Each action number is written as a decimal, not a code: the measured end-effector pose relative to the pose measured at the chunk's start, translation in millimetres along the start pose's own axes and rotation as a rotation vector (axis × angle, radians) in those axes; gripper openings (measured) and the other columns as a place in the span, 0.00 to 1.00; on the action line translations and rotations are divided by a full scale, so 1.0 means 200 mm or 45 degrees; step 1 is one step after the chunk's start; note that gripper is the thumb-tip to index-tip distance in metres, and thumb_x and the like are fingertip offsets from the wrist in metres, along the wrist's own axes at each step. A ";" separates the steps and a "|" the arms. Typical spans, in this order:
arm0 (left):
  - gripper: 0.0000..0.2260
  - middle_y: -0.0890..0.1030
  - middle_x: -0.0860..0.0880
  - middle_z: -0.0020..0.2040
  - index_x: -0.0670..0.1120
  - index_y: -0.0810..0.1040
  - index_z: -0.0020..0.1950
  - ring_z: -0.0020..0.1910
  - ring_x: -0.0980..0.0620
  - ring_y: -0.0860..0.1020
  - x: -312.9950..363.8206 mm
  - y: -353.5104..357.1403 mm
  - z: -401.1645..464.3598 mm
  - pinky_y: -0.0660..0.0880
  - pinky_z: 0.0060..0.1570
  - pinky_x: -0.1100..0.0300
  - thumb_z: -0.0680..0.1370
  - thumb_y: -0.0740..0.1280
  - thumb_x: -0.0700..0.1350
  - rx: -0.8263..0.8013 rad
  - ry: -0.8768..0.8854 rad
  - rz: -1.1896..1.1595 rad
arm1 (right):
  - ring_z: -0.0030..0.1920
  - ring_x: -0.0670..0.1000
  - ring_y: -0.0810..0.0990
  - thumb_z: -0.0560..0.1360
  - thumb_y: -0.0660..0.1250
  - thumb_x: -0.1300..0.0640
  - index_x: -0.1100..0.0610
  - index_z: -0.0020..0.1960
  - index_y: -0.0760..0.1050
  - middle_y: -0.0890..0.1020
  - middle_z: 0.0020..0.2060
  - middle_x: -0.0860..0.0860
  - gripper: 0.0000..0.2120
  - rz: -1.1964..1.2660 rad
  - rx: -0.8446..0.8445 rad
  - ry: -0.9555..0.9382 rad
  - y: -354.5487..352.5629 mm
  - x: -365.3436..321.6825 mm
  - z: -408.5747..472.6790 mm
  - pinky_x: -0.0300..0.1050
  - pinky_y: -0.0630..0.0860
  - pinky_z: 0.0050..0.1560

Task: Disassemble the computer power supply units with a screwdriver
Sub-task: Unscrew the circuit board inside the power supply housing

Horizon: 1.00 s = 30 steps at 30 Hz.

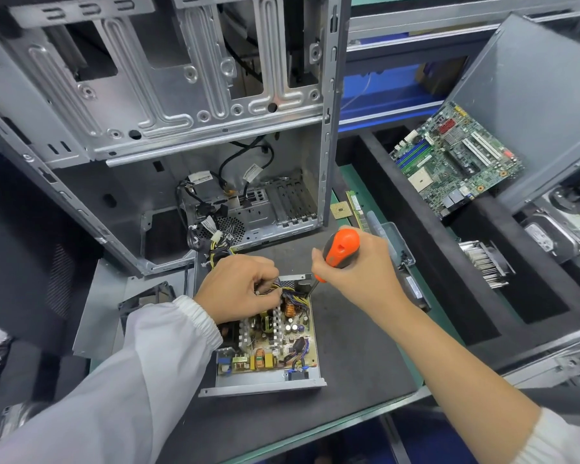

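View: looking down from a head camera at a person's two hands working on a dark desk [365, 356].
PSU: an open power supply [268, 343] lies flat on the desk, near the middle of the view, lid off, circuit board with coils, capacitors and heat sinks exposed.
Left hand: the left hand [238, 289], in a white sleeve [141, 373], rests on the far end of the PSU; its fingers curl round a bundle of yellow, black and purple wires [283, 291].
Left grip: holding the wires.
Right hand: the right hand [359, 266], forearm bare, is just right of the PSU's far corner.
Right grip: closed round the orange and black handle of a screwdriver [339, 252].
Screwdriver: tilted, handle up and right, shaft running down and left to the PSU's far right corner; the tip is too small to see clearly.
Case: an empty metal computer case [168, 105] stands open behind the PSU, with loose cables inside at the bottom.
Right of case: a small CPU chip [341, 210] and a memory stick [355, 209] lie on the desk.
Tray: a black foam tray [449, 296] to the right holds a green motherboard [456, 162] and a finned heat sink [486, 266].
Left of PSU: a grey metal panel [98, 309] lies flat.
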<state>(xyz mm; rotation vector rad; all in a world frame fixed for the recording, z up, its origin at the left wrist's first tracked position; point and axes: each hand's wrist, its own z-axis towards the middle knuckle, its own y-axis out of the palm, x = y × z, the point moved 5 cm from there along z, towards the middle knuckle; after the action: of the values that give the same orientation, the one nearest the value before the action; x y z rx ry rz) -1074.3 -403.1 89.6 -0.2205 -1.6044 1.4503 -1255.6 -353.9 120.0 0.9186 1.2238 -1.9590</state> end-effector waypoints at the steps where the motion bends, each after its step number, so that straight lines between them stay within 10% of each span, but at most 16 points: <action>1: 0.18 0.69 0.51 0.28 0.46 0.64 0.28 0.28 0.53 0.69 0.00 0.00 0.00 0.68 0.34 0.59 0.69 0.72 0.43 0.003 -0.003 0.002 | 0.32 0.50 0.73 0.67 0.70 0.49 0.56 0.29 0.69 0.74 0.27 0.49 0.15 -0.010 -0.010 -0.002 0.01 0.00 0.00 0.37 0.71 0.34; 15: 0.15 0.72 0.53 0.29 0.47 0.71 0.30 0.30 0.54 0.71 -0.02 -0.02 0.00 0.70 0.35 0.59 0.73 0.73 0.43 0.005 -0.071 -0.208 | 0.32 0.47 0.72 0.67 0.75 0.50 0.49 0.36 0.65 0.73 0.29 0.46 0.18 -0.224 -0.456 0.045 0.05 -0.13 0.09 0.44 0.72 0.36; 20: 0.08 0.64 0.57 0.26 0.55 0.81 0.52 0.28 0.58 0.62 -0.05 -0.13 0.04 0.63 0.34 0.67 0.75 0.73 0.46 0.151 -0.206 -0.637 | 0.36 0.51 0.74 0.66 0.77 0.50 0.48 0.34 0.66 0.75 0.30 0.46 0.18 -0.309 -0.573 0.054 0.04 -0.18 0.11 0.50 0.75 0.41; 24: 0.14 0.80 0.40 0.41 0.56 0.83 0.53 0.38 0.46 0.72 0.05 -0.05 0.16 0.76 0.48 0.43 0.69 0.77 0.52 -0.222 -0.150 -0.734 | 0.38 0.50 0.77 0.64 0.78 0.51 0.52 0.37 0.73 0.78 0.32 0.46 0.13 -0.366 -0.635 0.057 0.04 -0.19 0.14 0.45 0.74 0.38; 27: 0.07 0.69 0.45 0.33 0.51 0.84 0.44 0.36 0.49 0.65 0.09 0.03 0.19 0.70 0.43 0.51 0.70 0.78 0.43 -0.272 -0.165 -0.890 | 0.38 0.47 0.74 0.63 0.77 0.53 0.50 0.38 0.70 0.76 0.33 0.45 0.15 -0.430 -0.652 0.075 0.05 -0.19 0.14 0.37 0.65 0.33; 30: 0.08 0.77 0.37 0.38 0.41 0.84 0.49 0.42 0.47 0.72 0.06 0.08 0.16 0.77 0.54 0.45 0.71 0.76 0.39 -0.237 -0.228 -0.994 | 0.40 0.49 0.74 0.64 0.77 0.49 0.55 0.41 0.70 0.77 0.37 0.48 0.17 -0.452 -0.653 0.096 0.03 -0.20 0.14 0.43 0.64 0.35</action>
<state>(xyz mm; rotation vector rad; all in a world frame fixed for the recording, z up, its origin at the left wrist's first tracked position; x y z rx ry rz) -1111.7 -412.8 86.8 0.4082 -1.6948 0.7315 -1235.2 -376.7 158.6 0.5396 1.9211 -1.7322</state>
